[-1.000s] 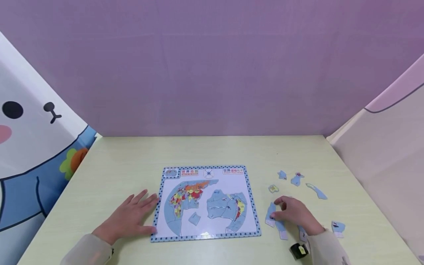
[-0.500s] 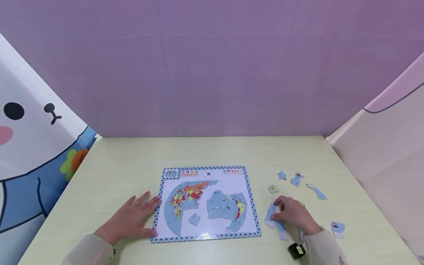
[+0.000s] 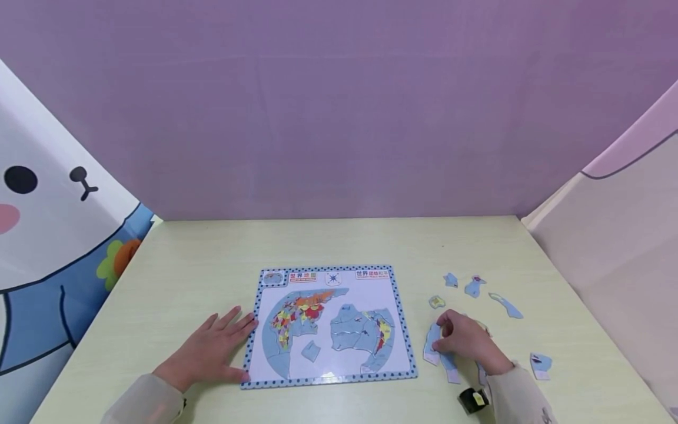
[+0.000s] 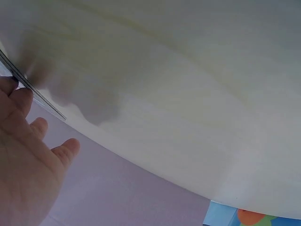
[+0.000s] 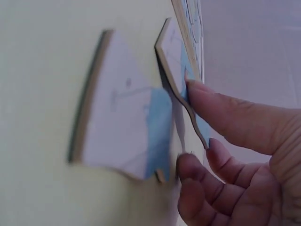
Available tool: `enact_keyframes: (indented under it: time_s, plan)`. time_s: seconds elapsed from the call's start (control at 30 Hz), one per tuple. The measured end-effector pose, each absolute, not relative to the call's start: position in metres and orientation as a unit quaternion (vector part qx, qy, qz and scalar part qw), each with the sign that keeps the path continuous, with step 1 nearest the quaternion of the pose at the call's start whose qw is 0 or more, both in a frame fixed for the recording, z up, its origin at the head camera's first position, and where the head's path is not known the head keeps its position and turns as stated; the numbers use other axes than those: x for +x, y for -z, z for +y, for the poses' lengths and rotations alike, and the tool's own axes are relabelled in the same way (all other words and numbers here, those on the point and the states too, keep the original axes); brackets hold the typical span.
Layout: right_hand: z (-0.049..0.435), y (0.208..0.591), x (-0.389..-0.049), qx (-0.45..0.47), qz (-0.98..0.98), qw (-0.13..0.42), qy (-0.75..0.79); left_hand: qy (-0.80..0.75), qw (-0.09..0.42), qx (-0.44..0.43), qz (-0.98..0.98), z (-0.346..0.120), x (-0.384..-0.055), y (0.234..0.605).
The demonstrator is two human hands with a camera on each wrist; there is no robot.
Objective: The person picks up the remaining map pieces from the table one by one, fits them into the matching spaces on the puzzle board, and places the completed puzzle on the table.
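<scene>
Flat on the table lies a world map puzzle board [image 3: 328,383] with a dotted border and several pieces set in it. My left hand [image 3: 203,353] rests at its left edge with fingers spread; the left wrist view shows the fingertips at the board's edge [image 4: 40,96]. My right hand [image 3: 470,340] pinches a blue and white puzzle piece [image 3: 431,341] between thumb and fingers. In the right wrist view that held piece [image 5: 170,56] is tilted up from the table. A second blue and white piece [image 3: 451,370] lies just beside it, partly under the hand.
Several loose puzzle pieces are scattered to the right, among them a curved piece [image 3: 507,306], a small yellowish piece [image 3: 436,301] and a blue and white piece [image 3: 541,365]. A black object [image 3: 473,400] sits at the right wrist. A purple backdrop [image 3: 339,118] stands behind the table.
My left hand has shifted slightly right against the board's edge. My right hand has barely moved, and the piece in its fingers has tipped up a little.
</scene>
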State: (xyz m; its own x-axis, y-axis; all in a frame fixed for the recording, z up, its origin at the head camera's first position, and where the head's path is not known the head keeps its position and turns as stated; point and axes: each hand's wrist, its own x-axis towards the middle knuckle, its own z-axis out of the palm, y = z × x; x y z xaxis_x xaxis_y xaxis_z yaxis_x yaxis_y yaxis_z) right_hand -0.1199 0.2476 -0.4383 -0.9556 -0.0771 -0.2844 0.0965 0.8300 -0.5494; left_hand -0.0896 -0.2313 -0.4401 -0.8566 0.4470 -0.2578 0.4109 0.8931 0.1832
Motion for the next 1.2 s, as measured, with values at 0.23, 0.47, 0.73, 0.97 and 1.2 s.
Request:
enact_keyframes:
  time_s: [0.23,0.47,0.73,0.97,1.2]
  plan:
    - [0.2469,0.4402,-0.119,0.005,0.931,0.14,0.336,-0.057,0.143,0.229,0.961,-0.2307,-0.0883,0.4414]
    - [0.2448,0.4413,-0.1173,0.001,0.917,0.129,0.377,-0.052,0.148,0.223,0.962,-0.23,-0.0885,0.4414]
    - [0.2425,0.4397,-0.1169,0.004,0.904,0.125,0.408,-0.052,0.147,0.23,0.961,-0.2298,-0.0872,0.4408]
    - [0.2401,0.4403,-0.1176,0.021,0.895,0.126,0.426,-0.046,0.141,0.232,0.961,-0.2304,-0.0879,0.4416]
    - [0.2382,0.4368,-0.1168,0.0,0.898,0.112,0.425,-0.05,0.14,0.233,0.961,-0.2305,-0.0875,0.442]
